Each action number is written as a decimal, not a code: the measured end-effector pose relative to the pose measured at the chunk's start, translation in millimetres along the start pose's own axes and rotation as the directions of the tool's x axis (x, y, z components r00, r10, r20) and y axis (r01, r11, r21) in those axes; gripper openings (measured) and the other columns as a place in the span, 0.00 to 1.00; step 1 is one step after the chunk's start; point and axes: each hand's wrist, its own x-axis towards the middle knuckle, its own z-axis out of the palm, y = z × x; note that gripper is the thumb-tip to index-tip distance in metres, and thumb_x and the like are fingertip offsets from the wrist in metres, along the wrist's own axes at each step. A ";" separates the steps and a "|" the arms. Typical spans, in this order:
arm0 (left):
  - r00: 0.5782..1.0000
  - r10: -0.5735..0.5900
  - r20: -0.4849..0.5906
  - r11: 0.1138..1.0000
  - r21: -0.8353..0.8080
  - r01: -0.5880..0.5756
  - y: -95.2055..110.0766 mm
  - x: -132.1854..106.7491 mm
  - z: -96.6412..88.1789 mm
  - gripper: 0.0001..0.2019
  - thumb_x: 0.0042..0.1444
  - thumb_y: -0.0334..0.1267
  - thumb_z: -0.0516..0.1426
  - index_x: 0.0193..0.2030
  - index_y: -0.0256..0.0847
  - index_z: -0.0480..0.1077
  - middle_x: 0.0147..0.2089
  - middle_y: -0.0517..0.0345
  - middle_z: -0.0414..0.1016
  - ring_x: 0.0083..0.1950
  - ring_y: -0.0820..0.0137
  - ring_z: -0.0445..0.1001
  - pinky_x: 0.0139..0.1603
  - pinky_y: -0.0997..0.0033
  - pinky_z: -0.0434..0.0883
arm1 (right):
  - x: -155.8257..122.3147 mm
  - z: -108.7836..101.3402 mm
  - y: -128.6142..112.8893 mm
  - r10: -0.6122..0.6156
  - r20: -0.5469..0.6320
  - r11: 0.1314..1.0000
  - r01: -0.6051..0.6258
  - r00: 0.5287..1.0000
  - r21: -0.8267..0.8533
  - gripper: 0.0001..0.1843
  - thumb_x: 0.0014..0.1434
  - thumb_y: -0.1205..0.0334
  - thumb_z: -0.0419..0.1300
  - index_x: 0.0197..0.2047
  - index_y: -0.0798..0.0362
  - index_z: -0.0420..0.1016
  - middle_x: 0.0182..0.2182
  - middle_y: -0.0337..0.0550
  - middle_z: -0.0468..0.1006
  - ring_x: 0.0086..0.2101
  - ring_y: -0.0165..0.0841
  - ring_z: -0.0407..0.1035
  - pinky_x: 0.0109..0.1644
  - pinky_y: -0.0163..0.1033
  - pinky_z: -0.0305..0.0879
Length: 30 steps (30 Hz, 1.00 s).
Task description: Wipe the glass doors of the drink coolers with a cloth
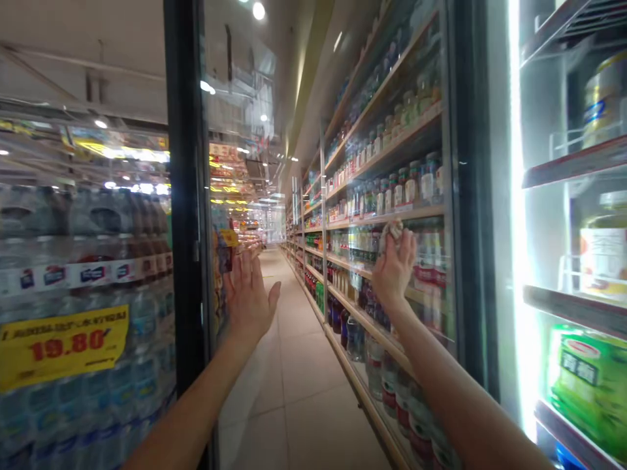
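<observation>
A glass fridge door (294, 163) stands open in front of me, framed in black. My left hand (249, 297) is open, palm flat against the glass near the door's left frame (183, 196). My right hand (394, 267) is raised against the right part of the pane, with its fingers closed on a crumpled light cloth (392, 230) that presses on the glass. Both forearms reach forward from the bottom of the view.
Through the glass runs a tiled shop aisle (289, 365) with long shelves of bottled drinks (386, 189) on the right. At left, stacked water bottles carry a yellow price tag (63, 343). At right, the lit fridge interior (578, 307) holds cans and green packs (592, 385).
</observation>
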 end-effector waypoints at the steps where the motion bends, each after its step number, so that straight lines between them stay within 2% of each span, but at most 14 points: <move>1: 1.000 -0.020 0.004 1.000 -0.009 0.020 2.3 0.6 0.7 0.33 0.59 0.47 0.46 0.66 0.30 0.44 0.69 0.37 0.42 0.70 0.52 0.38 0.65 0.42 0.42 | -6.2 1.6 -10.4 -0.050 0.023 0.999 0.049 0.999 0.017 0.27 0.56 0.70 0.46 0.60 0.57 0.61 0.63 0.54 0.52 0.64 0.46 0.38 0.62 0.58 0.49; 3: 0.999 -0.044 0.003 0.999 -0.021 0.044 5.1 1.6 1.9 0.33 0.59 0.48 0.47 0.66 0.31 0.44 0.69 0.36 0.42 0.70 0.51 0.38 0.64 0.40 0.42 | -22.1 6.5 -37.4 -0.241 0.118 0.969 0.233 0.963 0.076 0.27 0.56 0.71 0.47 0.59 0.53 0.64 0.63 0.50 0.55 0.64 0.45 0.37 0.63 0.56 0.49; 5: 0.999 -0.037 -0.009 0.999 -0.021 0.037 5.1 2.2 2.3 0.34 0.59 0.48 0.47 0.67 0.32 0.43 0.69 0.37 0.41 0.70 0.50 0.37 0.64 0.39 0.42 | -33.9 9.3 -54.1 -0.421 0.202 0.906 0.399 0.885 0.140 0.26 0.55 0.71 0.49 0.56 0.47 0.67 0.62 0.43 0.58 0.64 0.43 0.38 0.64 0.55 0.48; 7: 1.000 -0.016 -0.021 1.000 -0.013 0.016 3.6 2.3 2.1 0.33 0.59 0.48 0.46 0.67 0.33 0.43 0.69 0.38 0.40 0.70 0.51 0.37 0.64 0.39 0.43 | -34.9 5.5 -44.9 -0.456 0.225 0.890 0.437 0.861 0.129 0.25 0.55 0.71 0.49 0.54 0.43 0.68 0.61 0.40 0.60 0.64 0.41 0.41 0.64 0.54 0.47; 9: 1.000 0.001 -0.025 1.000 -0.010 -0.002 2.4 1.9 1.6 0.33 0.60 0.48 0.45 0.67 0.33 0.43 0.69 0.38 0.41 0.70 0.51 0.38 0.64 0.40 0.43 | -25.3 -4.8 -10.0 -0.318 0.199 0.947 0.319 0.927 0.032 0.24 0.56 0.69 0.48 0.55 0.43 0.67 0.60 0.42 0.60 0.63 0.41 0.44 0.62 0.55 0.49; 11: 1.000 0.003 -0.017 1.000 -0.015 -0.004 2.8 1.3 1.5 0.33 0.59 0.49 0.45 0.67 0.33 0.43 0.69 0.38 0.41 0.70 0.52 0.38 0.64 0.41 0.43 | -10.9 -16.4 33.8 -0.075 0.132 0.994 0.085 0.988 -0.074 0.25 0.57 0.67 0.47 0.58 0.48 0.64 0.61 0.48 0.57 0.62 0.43 0.45 0.61 0.58 0.51; 13: 1.000 -0.016 -0.006 1.000 -0.022 0.016 4.5 0.9 2.1 0.34 0.59 0.49 0.46 0.67 0.33 0.43 0.69 0.38 0.40 0.70 0.51 0.38 0.64 0.40 0.43 | -0.8 -24.1 63.9 0.143 0.031 0.983 -0.138 0.989 -0.120 0.26 0.57 0.66 0.46 0.59 0.55 0.62 0.62 0.55 0.54 0.62 0.46 0.46 0.60 0.60 0.51; 15: 0.999 -0.041 0.000 0.999 -0.030 0.041 6.3 0.9 2.9 0.34 0.59 0.49 0.47 0.67 0.32 0.42 0.69 0.37 0.40 0.70 0.50 0.37 0.63 0.39 0.43 | -2.3 -25.7 66.8 0.199 -0.026 0.974 -0.201 0.980 -0.105 0.26 0.58 0.65 0.45 0.59 0.61 0.61 0.62 0.60 0.53 0.62 0.47 0.45 0.61 0.61 0.50; 18: 0.999 -0.052 -0.001 0.998 -0.033 0.052 6.6 0.9 3.4 0.34 0.59 0.49 0.46 0.67 0.33 0.42 0.69 0.37 0.41 0.69 0.49 0.38 0.63 0.38 0.44 | -23.0 -20.3 34.4 -0.058 0.054 0.998 0.059 0.997 -0.022 0.25 0.58 0.67 0.45 0.58 0.60 0.62 0.61 0.58 0.57 0.64 0.44 0.42 0.62 0.57 0.51; 20: 0.999 -0.043 -0.003 0.999 -0.030 0.042 5.3 0.9 3.0 0.34 0.59 0.49 0.46 0.67 0.33 0.42 0.69 0.37 0.41 0.69 0.50 0.38 0.63 0.39 0.44 | -35.0 -17.7 17.9 -0.309 0.152 0.951 0.302 0.939 0.065 0.24 0.57 0.70 0.45 0.56 0.55 0.65 0.59 0.51 0.61 0.64 0.40 0.41 0.62 0.53 0.53; 22: 1.000 -0.029 -0.007 0.999 -0.033 0.029 4.1 0.5 2.5 0.34 0.59 0.48 0.46 0.67 0.34 0.42 0.69 0.37 0.40 0.70 0.50 0.38 0.63 0.39 0.43 | -35.5 -19.7 24.7 -0.408 0.186 0.913 0.397 0.894 0.094 0.23 0.56 0.70 0.46 0.55 0.52 0.66 0.59 0.49 0.62 0.64 0.39 0.43 0.62 0.53 0.53; 25: 1.000 -0.024 -0.004 0.999 -0.043 0.023 4.5 -0.5 2.6 0.33 0.59 0.48 0.46 0.67 0.34 0.41 0.69 0.38 0.40 0.70 0.51 0.37 0.64 0.39 0.42 | -13.1 -24.9 65.7 -0.111 0.034 0.993 0.112 0.993 -0.039 0.24 0.57 0.66 0.47 0.57 0.57 0.64 0.61 0.57 0.56 0.63 0.45 0.43 0.61 0.60 0.50; 27: 0.999 -0.036 -0.001 0.999 -0.040 0.036 5.6 -0.9 3.7 0.33 0.59 0.47 0.46 0.67 0.33 0.43 0.69 0.37 0.41 0.70 0.51 0.37 0.64 0.40 0.42 | 6.8 -21.8 82.4 0.139 -0.104 0.986 -0.147 0.985 -0.080 0.26 0.57 0.65 0.46 0.59 0.60 0.61 0.63 0.60 0.51 0.63 0.47 0.43 0.61 0.64 0.47; 30: 0.999 -0.048 0.013 0.998 -0.031 0.049 5.5 -1.2 5.0 0.32 0.59 0.47 0.46 0.67 0.32 0.44 0.69 0.36 0.42 0.70 0.51 0.38 0.64 0.40 0.43 | 19.8 -6.0 53.9 0.158 -0.086 0.985 -0.163 0.984 -0.050 0.27 0.59 0.65 0.43 0.61 0.58 0.58 0.63 0.56 0.51 0.64 0.45 0.41 0.62 0.63 0.47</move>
